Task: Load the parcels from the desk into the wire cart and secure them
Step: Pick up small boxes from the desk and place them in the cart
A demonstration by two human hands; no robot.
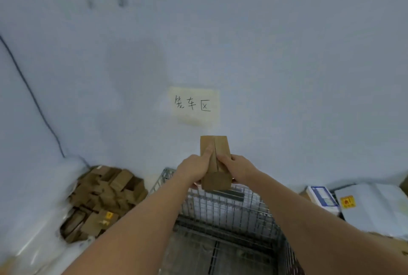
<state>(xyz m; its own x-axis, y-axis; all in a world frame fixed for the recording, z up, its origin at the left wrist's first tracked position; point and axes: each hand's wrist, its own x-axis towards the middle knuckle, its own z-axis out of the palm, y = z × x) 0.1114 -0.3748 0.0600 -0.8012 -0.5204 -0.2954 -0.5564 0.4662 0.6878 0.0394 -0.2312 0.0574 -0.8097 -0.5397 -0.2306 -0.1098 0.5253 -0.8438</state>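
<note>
A small brown cardboard parcel [217, 146] is held upright in the air in front of the wall, above the far edge of the wire cart [223, 208]. My left hand [194, 168] grips its left side, thumb lying along the centre seam. Gripping the right side is my right hand [236, 167], its fingers curled round the box. The cart's grey mesh walls and dark floor lie below my forearms. I see no parcels on the part of the cart floor that shows.
A heap of small brown cardboard boxes [103, 199] lies in a clear plastic bag at the left. White and blue packages [362, 204] sit at the right. A handwritten paper sign [194, 106] hangs on the wall ahead. A dark cable [33, 96] runs down the left wall.
</note>
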